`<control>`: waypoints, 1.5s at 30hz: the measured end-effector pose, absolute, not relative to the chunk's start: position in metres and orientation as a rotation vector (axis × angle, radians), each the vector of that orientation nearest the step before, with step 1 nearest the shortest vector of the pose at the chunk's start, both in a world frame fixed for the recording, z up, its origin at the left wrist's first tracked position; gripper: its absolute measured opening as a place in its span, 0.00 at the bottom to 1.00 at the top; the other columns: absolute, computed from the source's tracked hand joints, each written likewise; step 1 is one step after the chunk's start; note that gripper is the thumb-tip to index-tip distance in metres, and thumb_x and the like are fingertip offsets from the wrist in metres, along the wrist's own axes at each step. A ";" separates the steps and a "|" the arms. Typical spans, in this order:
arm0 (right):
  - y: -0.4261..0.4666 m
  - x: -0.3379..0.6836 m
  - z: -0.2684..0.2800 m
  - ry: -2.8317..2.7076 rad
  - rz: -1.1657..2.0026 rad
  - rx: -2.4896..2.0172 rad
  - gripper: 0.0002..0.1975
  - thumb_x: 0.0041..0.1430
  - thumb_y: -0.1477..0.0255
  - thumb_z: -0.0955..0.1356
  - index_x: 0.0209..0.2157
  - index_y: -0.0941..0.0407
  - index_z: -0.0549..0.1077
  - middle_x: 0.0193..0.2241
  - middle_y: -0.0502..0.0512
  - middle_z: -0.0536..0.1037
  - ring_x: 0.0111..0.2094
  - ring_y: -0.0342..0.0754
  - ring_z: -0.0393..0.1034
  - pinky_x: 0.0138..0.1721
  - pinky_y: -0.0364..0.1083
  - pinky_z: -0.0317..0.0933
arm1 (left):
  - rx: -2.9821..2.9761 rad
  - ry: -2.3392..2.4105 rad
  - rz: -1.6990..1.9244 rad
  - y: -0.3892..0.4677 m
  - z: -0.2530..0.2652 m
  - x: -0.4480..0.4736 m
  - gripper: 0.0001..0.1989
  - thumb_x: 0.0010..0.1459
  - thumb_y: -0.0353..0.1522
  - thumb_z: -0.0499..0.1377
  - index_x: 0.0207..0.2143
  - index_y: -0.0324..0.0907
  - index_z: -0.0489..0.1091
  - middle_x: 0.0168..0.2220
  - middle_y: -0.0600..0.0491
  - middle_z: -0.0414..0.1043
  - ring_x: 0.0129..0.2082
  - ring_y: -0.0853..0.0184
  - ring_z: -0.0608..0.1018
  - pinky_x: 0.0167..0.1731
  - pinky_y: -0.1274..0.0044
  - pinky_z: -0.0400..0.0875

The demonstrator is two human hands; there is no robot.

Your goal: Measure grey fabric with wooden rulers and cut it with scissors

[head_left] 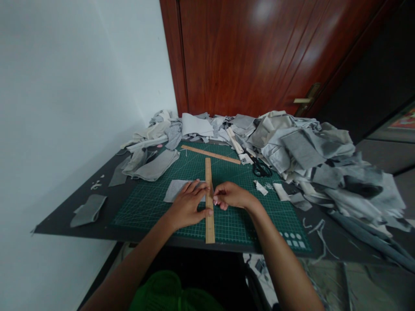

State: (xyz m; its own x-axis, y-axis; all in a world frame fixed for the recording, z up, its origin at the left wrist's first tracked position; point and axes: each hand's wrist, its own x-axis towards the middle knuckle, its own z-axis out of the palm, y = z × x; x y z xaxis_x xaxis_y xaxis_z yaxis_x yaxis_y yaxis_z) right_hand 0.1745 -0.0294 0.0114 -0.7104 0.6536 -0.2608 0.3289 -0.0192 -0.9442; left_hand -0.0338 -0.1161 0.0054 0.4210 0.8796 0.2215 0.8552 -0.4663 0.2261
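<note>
A wooden ruler point(210, 229) lies lengthwise on the green cutting mat point(142, 211), pointing away from me. Its edge covers the right side of a light grey piece of fabric point(175, 188). My left hand point(189, 203) rests flat across the fabric and the ruler, fingers stretched out and the thumb pressing on the wood. Just right of the ruler, my right hand point(231, 195) is closed in a pinch at its edge. A small pale pinkish piece point(215, 201) shows at the fingertips; its kind is too small to make out.
A second wooden ruler point(210, 153) lies slantwise at the mat's far side, near black scissors point(260, 167). Large heaps of grey and white fabric point(304, 147) fill the right and back. More fabric pieces point(157, 164) lie left, and a folded piece point(89, 210) sits near the table's left edge.
</note>
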 end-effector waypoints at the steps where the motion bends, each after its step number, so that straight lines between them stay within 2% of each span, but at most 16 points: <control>1: -0.029 0.174 0.011 -1.983 1.792 -1.045 0.02 0.52 0.79 0.69 0.27 0.58 0.74 0.18 0.45 0.75 0.17 0.40 0.70 0.18 0.37 0.65 | 2.583 1.583 0.474 -0.116 0.005 -0.034 0.33 0.58 0.46 0.64 0.63 0.46 0.63 0.67 0.48 0.61 0.69 0.49 0.57 0.67 0.56 0.50; 12: -0.026 0.176 0.012 -1.952 1.776 -0.999 0.01 0.53 0.77 0.69 0.29 0.58 0.74 0.22 0.47 0.77 0.19 0.38 0.69 0.21 0.37 0.66 | 2.589 1.596 0.443 -0.117 0.006 -0.033 0.32 0.59 0.47 0.63 0.62 0.45 0.63 0.67 0.48 0.61 0.70 0.49 0.56 0.68 0.56 0.49; 20: -0.028 0.176 0.008 -2.015 1.831 -0.980 0.02 0.49 0.76 0.72 0.27 0.58 0.75 0.20 0.46 0.76 0.18 0.39 0.68 0.18 0.37 0.63 | 2.585 1.600 0.440 -0.116 0.002 -0.035 0.34 0.59 0.47 0.63 0.63 0.44 0.62 0.68 0.48 0.60 0.70 0.48 0.55 0.68 0.56 0.49; 24: -0.025 0.182 0.014 -1.901 1.904 -0.924 0.09 0.46 0.70 0.76 0.28 0.60 0.77 0.21 0.49 0.78 0.18 0.41 0.70 0.20 0.39 0.65 | 2.591 1.581 0.467 -0.116 0.003 -0.035 0.34 0.59 0.47 0.63 0.63 0.44 0.62 0.67 0.47 0.61 0.69 0.49 0.57 0.68 0.56 0.50; 27: -0.016 0.185 0.016 -1.640 1.811 -0.906 0.14 0.44 0.66 0.78 0.30 0.59 0.77 0.21 0.49 0.77 0.19 0.40 0.69 0.21 0.40 0.65 | 2.593 1.561 0.497 -0.116 0.004 -0.035 0.34 0.60 0.48 0.62 0.64 0.45 0.61 0.66 0.47 0.62 0.69 0.49 0.58 0.68 0.57 0.50; 32: 0.002 0.184 0.016 -1.298 1.652 -0.911 0.16 0.52 0.62 0.76 0.38 0.55 0.73 0.28 0.48 0.75 0.23 0.39 0.67 0.26 0.40 0.67 | 2.581 1.570 0.490 -0.117 0.004 -0.035 0.33 0.60 0.46 0.63 0.64 0.46 0.62 0.67 0.48 0.61 0.69 0.48 0.57 0.68 0.55 0.49; 38: 0.001 0.173 0.023 -1.165 1.770 -0.893 0.11 0.59 0.61 0.71 0.36 0.54 0.70 0.29 0.51 0.75 0.28 0.43 0.70 0.32 0.44 0.71 | 2.599 1.562 0.530 -0.117 0.003 -0.035 0.32 0.60 0.45 0.62 0.64 0.46 0.62 0.66 0.48 0.62 0.69 0.50 0.58 0.68 0.57 0.49; 41: -0.004 0.165 0.023 -1.204 1.795 -0.906 0.15 0.56 0.59 0.72 0.35 0.55 0.70 0.27 0.49 0.72 0.25 0.42 0.66 0.27 0.42 0.67 | 2.595 1.563 0.539 -0.118 0.005 -0.034 0.32 0.60 0.46 0.62 0.64 0.45 0.62 0.66 0.48 0.62 0.69 0.50 0.58 0.68 0.57 0.50; 43: -0.008 0.161 0.021 -1.260 1.779 -0.921 0.17 0.51 0.59 0.75 0.34 0.55 0.70 0.23 0.45 0.67 0.21 0.40 0.59 0.21 0.39 0.57 | 2.585 1.575 0.525 -0.119 0.006 -0.033 0.33 0.60 0.46 0.62 0.64 0.44 0.62 0.66 0.48 0.62 0.69 0.50 0.58 0.68 0.57 0.49; 45: -0.013 0.159 0.018 -1.325 1.736 -0.929 0.17 0.48 0.60 0.77 0.32 0.55 0.71 0.21 0.42 0.63 0.20 0.39 0.54 0.20 0.39 0.50 | 2.571 1.584 0.514 -0.120 0.006 -0.033 0.33 0.60 0.46 0.62 0.64 0.44 0.61 0.67 0.48 0.61 0.69 0.50 0.57 0.68 0.56 0.49</control>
